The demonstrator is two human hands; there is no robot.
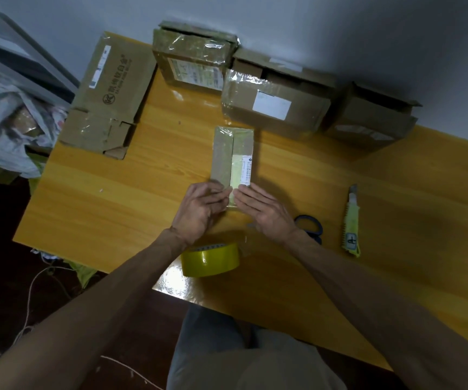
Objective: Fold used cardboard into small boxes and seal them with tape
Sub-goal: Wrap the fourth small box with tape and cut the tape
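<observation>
A small, narrow cardboard box (232, 156) lies lengthwise at the middle of the yellow wooden table (114, 198), with clear tape and a white label on its top. My left hand (199, 211) and my right hand (263, 212) both rest on its near end, fingers pressed flat against the cardboard and tape there. A roll of yellowish tape (210, 260) lies just below my left wrist, near the table's front edge.
A flattened printed carton (109, 97) lies at the back left. Three taped boxes (275, 108) line the wall. A yellow-green utility knife (351, 220) and blue-handled scissors (310, 225) lie to the right. A plastic bag (10, 128) sits off the table's left side.
</observation>
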